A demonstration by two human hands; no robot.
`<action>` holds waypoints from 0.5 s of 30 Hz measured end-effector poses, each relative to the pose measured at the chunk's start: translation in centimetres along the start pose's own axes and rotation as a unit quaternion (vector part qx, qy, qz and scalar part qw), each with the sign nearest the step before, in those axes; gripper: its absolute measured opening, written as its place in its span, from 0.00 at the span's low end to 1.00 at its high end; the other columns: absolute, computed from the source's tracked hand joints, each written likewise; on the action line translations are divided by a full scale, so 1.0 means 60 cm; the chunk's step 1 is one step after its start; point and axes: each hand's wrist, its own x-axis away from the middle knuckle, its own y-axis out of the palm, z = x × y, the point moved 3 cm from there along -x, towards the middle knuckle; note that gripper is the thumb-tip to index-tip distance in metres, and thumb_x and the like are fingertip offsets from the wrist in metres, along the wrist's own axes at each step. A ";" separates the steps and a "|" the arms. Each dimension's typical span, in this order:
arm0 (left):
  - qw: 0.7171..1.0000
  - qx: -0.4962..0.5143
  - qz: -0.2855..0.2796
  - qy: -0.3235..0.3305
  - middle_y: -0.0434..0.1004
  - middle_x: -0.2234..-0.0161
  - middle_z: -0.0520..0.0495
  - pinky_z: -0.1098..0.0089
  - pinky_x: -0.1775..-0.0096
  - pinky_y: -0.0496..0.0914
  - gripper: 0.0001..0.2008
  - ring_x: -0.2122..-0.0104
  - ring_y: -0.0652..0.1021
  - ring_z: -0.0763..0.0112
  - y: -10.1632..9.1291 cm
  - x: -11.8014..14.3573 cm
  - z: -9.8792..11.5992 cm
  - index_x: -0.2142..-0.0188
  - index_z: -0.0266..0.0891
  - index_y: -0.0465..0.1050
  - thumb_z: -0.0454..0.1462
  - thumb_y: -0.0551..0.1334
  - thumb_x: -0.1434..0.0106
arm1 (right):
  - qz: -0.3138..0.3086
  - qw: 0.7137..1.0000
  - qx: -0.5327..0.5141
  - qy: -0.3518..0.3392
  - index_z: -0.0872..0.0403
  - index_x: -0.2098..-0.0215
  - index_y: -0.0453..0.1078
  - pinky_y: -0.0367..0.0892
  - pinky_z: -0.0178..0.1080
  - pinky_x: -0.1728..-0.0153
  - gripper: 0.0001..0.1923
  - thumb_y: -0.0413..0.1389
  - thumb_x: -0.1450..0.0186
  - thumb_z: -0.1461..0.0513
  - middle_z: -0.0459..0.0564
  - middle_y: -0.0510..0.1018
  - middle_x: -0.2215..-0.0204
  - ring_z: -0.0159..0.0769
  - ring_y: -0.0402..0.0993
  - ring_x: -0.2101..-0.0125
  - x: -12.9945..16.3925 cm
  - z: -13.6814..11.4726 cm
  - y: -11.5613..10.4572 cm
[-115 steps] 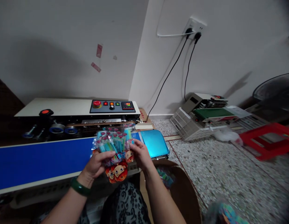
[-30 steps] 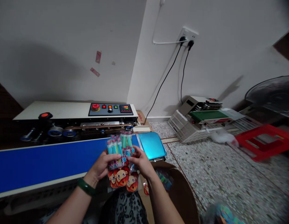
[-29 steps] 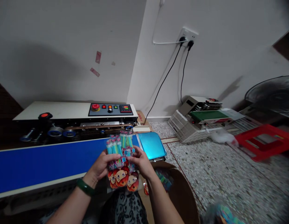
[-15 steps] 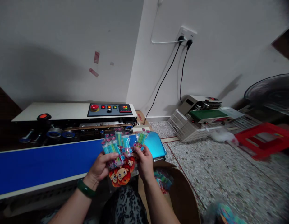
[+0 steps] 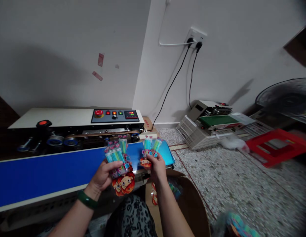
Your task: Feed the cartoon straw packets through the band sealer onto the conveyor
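My left hand (image 5: 103, 176) is closed on a fanned bunch of small clear packets (image 5: 118, 161), with blue and green sticks at the top and a red-haired cartoon face at the bottom. To its right, my right hand (image 5: 156, 164) pinches a smaller bunch of the same packets (image 5: 148, 148), apart from the left bunch. Both bunches are held above the near edge of the blue conveyor belt (image 5: 56, 172), close to its right end. Below my right forearm, more packets (image 5: 176, 189) lie inside a cardboard box (image 5: 194, 204), partly hidden by the arm.
Behind the belt stands a sealing machine (image 5: 64, 117) with lit buttons and a red stop knob. At right, a second machine with a green belt (image 5: 214, 120) rests on a white crate (image 5: 187, 135), near a red plastic frame (image 5: 278, 144) and a fan (image 5: 286, 98).
My right hand has moved slightly right and away from my left hand, taking another packet with it. The packets that were together are now two separate bunches.
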 end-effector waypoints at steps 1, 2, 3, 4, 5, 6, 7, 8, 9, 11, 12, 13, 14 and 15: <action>1.000 0.000 0.002 -0.001 0.79 0.68 0.44 0.60 0.62 0.72 0.26 0.68 0.78 0.58 -0.001 0.000 0.002 0.52 0.36 0.68 0.29 0.65 0.54 | -0.001 1.000 0.006 0.011 0.55 0.69 0.65 0.69 0.37 0.78 0.17 0.63 0.57 0.64 0.44 0.76 0.80 0.34 0.72 0.81 -0.009 -0.002 -0.001; 1.000 0.000 0.002 -0.001 0.79 0.68 0.43 0.60 0.63 0.72 0.26 0.68 0.78 0.58 -0.002 0.001 0.003 0.52 0.36 0.68 0.29 0.65 0.54 | -0.005 1.000 0.011 0.023 0.56 0.70 0.65 0.69 0.37 0.79 0.16 0.63 0.57 0.65 0.44 0.76 0.81 0.34 0.72 0.82 -0.017 -0.004 0.000; 1.000 0.002 0.001 0.000 0.79 0.68 0.44 0.60 0.62 0.72 0.26 0.68 0.78 0.58 -0.003 0.002 0.005 0.52 0.36 0.68 0.28 0.65 0.54 | -0.010 0.999 0.015 0.035 0.56 0.71 0.65 0.69 0.37 0.79 0.16 0.63 0.58 0.66 0.44 0.76 0.82 0.34 0.72 0.82 -0.024 -0.005 0.004; 1.000 0.004 0.000 0.002 0.79 0.68 0.44 0.60 0.62 0.72 0.26 0.68 0.78 0.59 -0.003 0.004 0.006 0.52 0.36 0.68 0.28 0.65 0.54 | -0.016 0.999 0.019 0.044 0.56 0.72 0.66 0.69 0.36 0.80 0.15 0.62 0.58 0.66 0.44 0.75 0.82 0.34 0.72 0.82 -0.031 -0.006 0.009; 1.000 0.006 -0.001 0.003 0.79 0.68 0.44 0.60 0.62 0.72 0.26 0.68 0.78 0.59 -0.003 0.005 0.008 0.52 0.36 0.68 0.28 0.65 0.53 | -0.020 0.998 0.024 0.051 0.56 0.72 0.66 0.69 0.36 0.80 0.15 0.62 0.59 0.67 0.44 0.75 0.83 0.34 0.72 0.83 -0.037 -0.006 0.015; 1.000 0.008 -0.001 0.003 0.79 0.68 0.45 0.60 0.62 0.72 0.26 0.68 0.78 0.59 -0.003 0.007 0.010 0.52 0.36 0.68 0.28 0.65 0.53 | -0.023 0.998 0.031 0.058 0.57 0.73 0.66 0.68 0.35 0.80 0.14 0.62 0.59 0.68 0.44 0.75 0.83 0.34 0.72 0.83 -0.043 -0.006 0.022; 1.000 0.010 -0.001 0.004 0.79 0.69 0.45 0.60 0.62 0.72 0.26 0.68 0.78 0.60 -0.003 0.008 0.012 0.52 0.37 0.68 0.28 0.65 0.53 | -0.025 0.997 0.038 0.064 0.57 0.74 0.66 0.68 0.35 0.80 0.14 0.61 0.59 0.69 0.44 0.75 0.83 0.33 0.71 0.83 -0.048 -0.005 0.029; 1.000 0.010 0.001 0.005 0.79 0.69 0.45 0.61 0.62 0.72 0.26 0.69 0.78 0.60 -0.003 0.009 0.014 0.52 0.37 0.69 0.28 0.64 0.53 | -0.028 0.996 0.043 0.068 0.57 0.75 0.66 0.68 0.35 0.80 0.13 0.61 0.59 0.69 0.44 0.75 0.84 0.33 0.71 0.83 -0.052 -0.004 0.035; 1.000 0.010 0.003 0.007 0.79 0.69 0.45 0.61 0.62 0.72 0.25 0.69 0.78 0.60 -0.003 0.009 0.016 0.53 0.37 0.69 0.28 0.64 0.53 | -0.031 0.996 0.045 0.071 0.57 0.75 0.66 0.68 0.35 0.80 0.13 0.61 0.59 0.70 0.45 0.75 0.84 0.33 0.71 0.83 -0.056 -0.003 0.041; 1.000 0.007 0.001 0.014 0.79 0.68 0.45 0.61 0.62 0.72 0.25 0.68 0.78 0.60 -0.003 0.010 0.020 0.53 0.36 0.69 0.29 0.64 0.53 | -0.033 0.996 0.043 0.076 0.58 0.75 0.66 0.69 0.35 0.79 0.11 0.61 0.58 0.70 0.45 0.75 0.83 0.33 0.72 0.83 -0.060 0.000 0.048; 1.000 0.006 -0.001 0.020 0.79 0.67 0.45 0.61 0.61 0.72 0.24 0.67 0.78 0.60 -0.004 0.009 0.022 0.53 0.36 0.69 0.29 0.64 0.53 | -0.032 0.996 0.039 0.079 0.58 0.75 0.67 0.69 0.34 0.79 0.10 0.60 0.56 0.70 0.46 0.75 0.83 0.33 0.72 0.83 -0.060 0.001 0.049; 1.000 0.005 -0.003 0.028 0.79 0.65 0.44 0.60 0.60 0.72 0.24 0.66 0.78 0.59 -0.005 0.009 0.025 0.54 0.36 0.69 0.29 0.64 0.53 | -0.030 0.996 0.035 0.081 0.58 0.75 0.67 0.70 0.34 0.79 0.09 0.59 0.55 0.69 0.46 0.75 0.83 0.33 0.72 0.82 -0.060 0.002 0.049; 0.999 0.004 -0.004 0.035 0.79 0.64 0.44 0.60 0.60 0.72 0.24 0.66 0.78 0.59 -0.007 0.009 0.027 0.54 0.36 0.70 0.29 0.64 0.53 | -0.028 0.995 0.034 0.085 0.58 0.74 0.67 0.70 0.35 0.79 0.08 0.59 0.54 0.69 0.47 0.75 0.83 0.33 0.72 0.82 -0.060 0.003 0.047; 0.999 0.004 -0.001 0.041 0.78 0.63 0.44 0.59 0.59 0.71 0.23 0.66 0.78 0.58 -0.010 0.009 0.029 0.54 0.36 0.70 0.29 0.65 0.53 | -0.026 0.995 0.035 0.089 0.58 0.74 0.67 0.70 0.35 0.79 0.07 0.58 0.53 0.69 0.47 0.76 0.83 0.34 0.72 0.82 -0.060 0.004 0.045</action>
